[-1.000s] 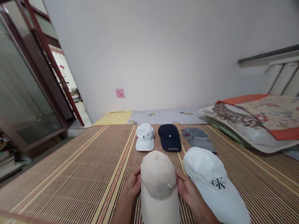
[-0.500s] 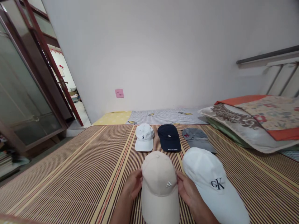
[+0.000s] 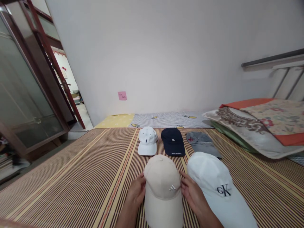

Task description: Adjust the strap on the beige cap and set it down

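Note:
A beige baseball cap (image 3: 162,180) with a small striped logo lies in front of me, its brim pointing toward me. My left hand (image 3: 136,191) holds its left side, fingers curled against the crown. On the opposite side my right hand (image 3: 191,191) has its fingers at the crown's edge, fairly straight, with the thumb lower down. To the right, close to that hand, is a white cap (image 3: 211,177) with black "CK" letters. Behind them sit a smaller white cap (image 3: 147,141), a navy cap (image 3: 173,142) and a grey cap (image 3: 201,143) in a row.
All the caps rest on a striped bamboo mat (image 3: 78,177). Pillows (image 3: 251,126) are stacked at the right, under a floral cloth (image 3: 282,114). A pale wall with a pink note (image 3: 122,95) rises behind, and a doorway (image 3: 68,79) is at the left.
The view has shifted slightly. The beige cap stays in place between both hands; my right hand's fingers look a little straighter and looser against it.

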The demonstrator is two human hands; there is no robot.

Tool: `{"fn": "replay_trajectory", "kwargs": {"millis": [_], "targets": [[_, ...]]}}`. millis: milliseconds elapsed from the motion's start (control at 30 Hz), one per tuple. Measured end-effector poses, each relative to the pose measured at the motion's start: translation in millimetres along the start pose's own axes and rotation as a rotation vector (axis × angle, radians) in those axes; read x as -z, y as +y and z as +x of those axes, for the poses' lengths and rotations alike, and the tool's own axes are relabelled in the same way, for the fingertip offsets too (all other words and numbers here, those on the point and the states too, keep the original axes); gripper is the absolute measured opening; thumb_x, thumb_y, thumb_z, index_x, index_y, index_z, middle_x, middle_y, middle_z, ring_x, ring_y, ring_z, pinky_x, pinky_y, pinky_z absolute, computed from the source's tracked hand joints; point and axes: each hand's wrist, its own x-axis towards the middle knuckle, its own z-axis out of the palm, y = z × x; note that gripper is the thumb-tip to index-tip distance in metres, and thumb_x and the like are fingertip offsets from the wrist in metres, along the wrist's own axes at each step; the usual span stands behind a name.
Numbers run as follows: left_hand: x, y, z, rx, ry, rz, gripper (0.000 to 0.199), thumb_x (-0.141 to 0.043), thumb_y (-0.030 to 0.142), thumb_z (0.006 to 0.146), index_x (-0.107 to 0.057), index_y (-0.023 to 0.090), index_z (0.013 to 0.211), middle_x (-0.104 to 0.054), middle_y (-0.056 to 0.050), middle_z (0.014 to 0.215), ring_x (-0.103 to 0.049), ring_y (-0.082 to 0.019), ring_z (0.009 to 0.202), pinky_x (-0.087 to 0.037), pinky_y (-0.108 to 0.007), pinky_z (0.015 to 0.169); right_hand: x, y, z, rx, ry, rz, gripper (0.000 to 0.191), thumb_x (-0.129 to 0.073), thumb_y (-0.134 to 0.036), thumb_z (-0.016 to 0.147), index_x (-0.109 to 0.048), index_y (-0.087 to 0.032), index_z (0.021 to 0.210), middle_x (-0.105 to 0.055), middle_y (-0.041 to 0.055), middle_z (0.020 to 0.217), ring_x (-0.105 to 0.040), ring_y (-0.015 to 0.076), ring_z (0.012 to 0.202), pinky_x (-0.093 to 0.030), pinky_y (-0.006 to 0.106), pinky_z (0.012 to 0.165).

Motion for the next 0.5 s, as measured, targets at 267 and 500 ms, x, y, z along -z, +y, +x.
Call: {"fn": "replay_trajectory", "kwargs": {"millis": [267, 500], "targets": [[-2.1, -2, 8, -0.048, 0.06, -0.03, 0.048, -0.07, -0.003, 0.072, -0.07, 0.017, 0.115, -0.083, -0.009, 0.099, -0.077, -0.022, 0.098, -0.057, -0.03, 0.092, -1, -4, -4, 0.02, 0.007, 0.016, 0.047, -0.093, -0.023, 0.054, -0.079, -0.029, 0.098, -0.084, 0.0013, 0.094, -0.076, 0.0231, 0.094, -0.058, 0.031, 0.083], [7.2, -5, 22, -0.035, 0.029, -0.065, 0.07, -0.07, 0.001, 0.079, -0.049, 0.019, 0.143, -0.081, -0.006, 0.104, -0.075, -0.016, 0.091, -0.054, -0.026, 0.093, -13, -2, -5, 0.097, 0.044, -0.029, 0.064, -0.093, -0.03, 0.057, -0.072, -0.029, 0.118, -0.075, 0.0062, 0.131, -0.065, 0.0269, 0.127, -0.055, 0.035, 0.093]]}}
